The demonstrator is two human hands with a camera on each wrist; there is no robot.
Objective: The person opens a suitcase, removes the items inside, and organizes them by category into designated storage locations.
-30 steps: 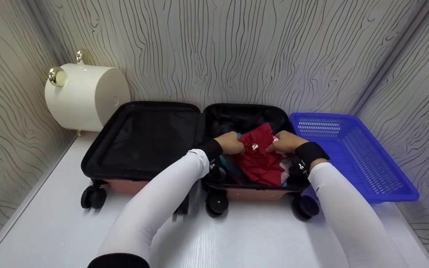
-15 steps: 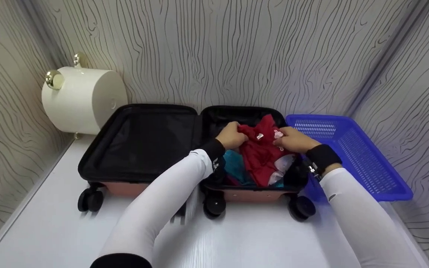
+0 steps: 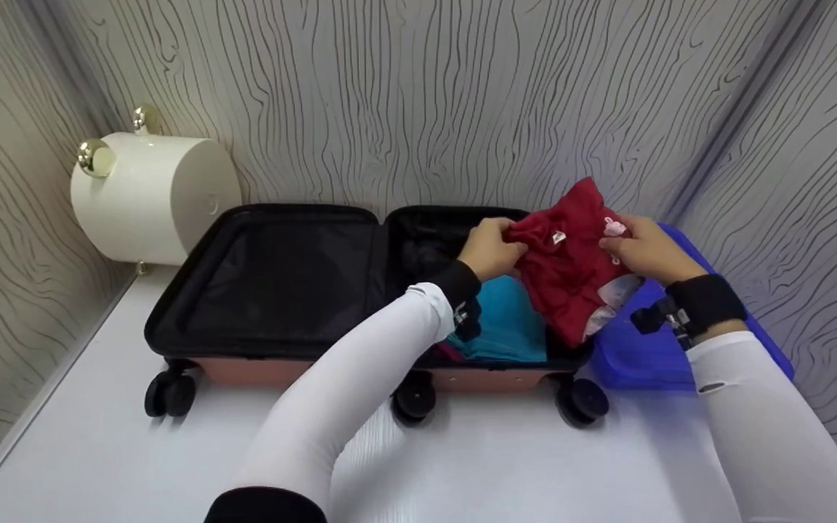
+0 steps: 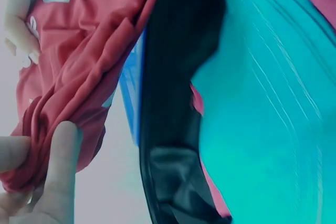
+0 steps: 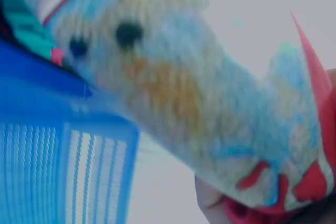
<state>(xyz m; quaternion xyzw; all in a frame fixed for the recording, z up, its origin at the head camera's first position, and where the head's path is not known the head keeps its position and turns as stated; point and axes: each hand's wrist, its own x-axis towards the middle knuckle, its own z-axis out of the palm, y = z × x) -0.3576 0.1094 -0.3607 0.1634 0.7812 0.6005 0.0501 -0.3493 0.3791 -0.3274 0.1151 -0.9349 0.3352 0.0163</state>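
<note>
A red garment with a white tag and a pink ornament is stretched between both hands, over the right edge of the open suitcase. My left hand pinches its bunched left edge between thumb and fingers, seen close in the left wrist view. At the pink ornament, my right hand grips the other edge. The right wrist view shows a pale printed panel with a cartoon animal on the garment. Folded teal cloth lies in the suitcase's right half below, with a pink edge beside it.
The suitcase's black-lined left half lies open on the white table. Directly right of the suitcase is a blue plastic basket, partly hidden by the garment and right arm. A cream cylindrical object with gold knobs stands back left.
Both hands have lifted the red garment up and to the right, out of the suitcase's right half. The teal cloth beneath it has come into fuller view.
</note>
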